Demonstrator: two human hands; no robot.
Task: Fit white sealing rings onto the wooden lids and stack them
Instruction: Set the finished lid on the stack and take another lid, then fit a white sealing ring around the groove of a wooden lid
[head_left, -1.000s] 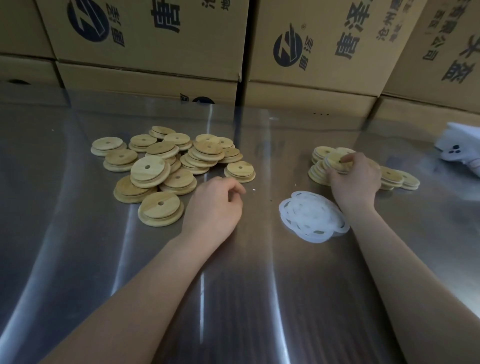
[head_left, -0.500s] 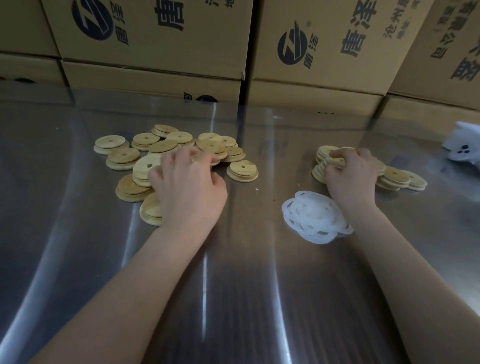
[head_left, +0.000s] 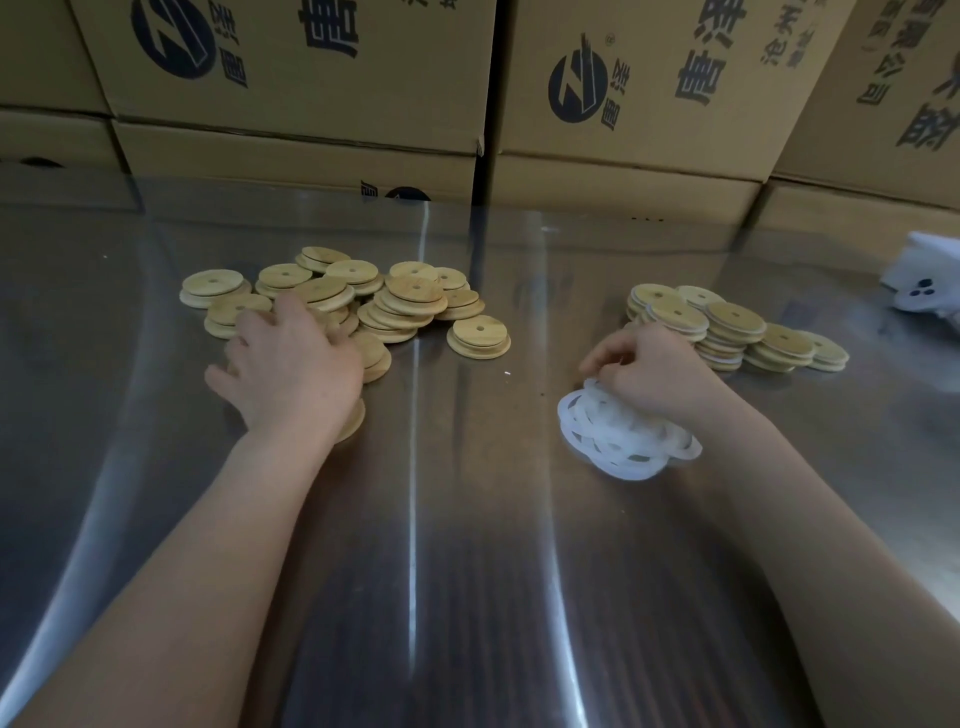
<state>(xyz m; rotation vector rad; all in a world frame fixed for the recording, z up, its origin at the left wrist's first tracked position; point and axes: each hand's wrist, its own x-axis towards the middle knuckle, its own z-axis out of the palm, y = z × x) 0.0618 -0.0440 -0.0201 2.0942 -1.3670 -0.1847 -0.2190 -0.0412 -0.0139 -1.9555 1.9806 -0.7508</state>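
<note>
laying left hand (head_left: 291, 369) spread over the loose wooden lids (head_left: 410, 301), grip hidden, seemingly choosing one; pinching the white sealing rings (head_left: 618, 444) with right hand (head_left: 649, 371), near the finished stacks (head_left: 732, 325) for quick pairing.

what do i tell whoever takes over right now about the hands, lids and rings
Left hand: palm down on the heap of bare round wooden lids, on the left side of the shiny steel table; its grip is hidden.
Right hand: fingers curled into the pile of loose white sealing rings, apparently pinching one.
Done: short stacks of ringed wooden lids just beyond the right hand.
Left: every lid in the bare heap needs a ring, then stacking.
</note>
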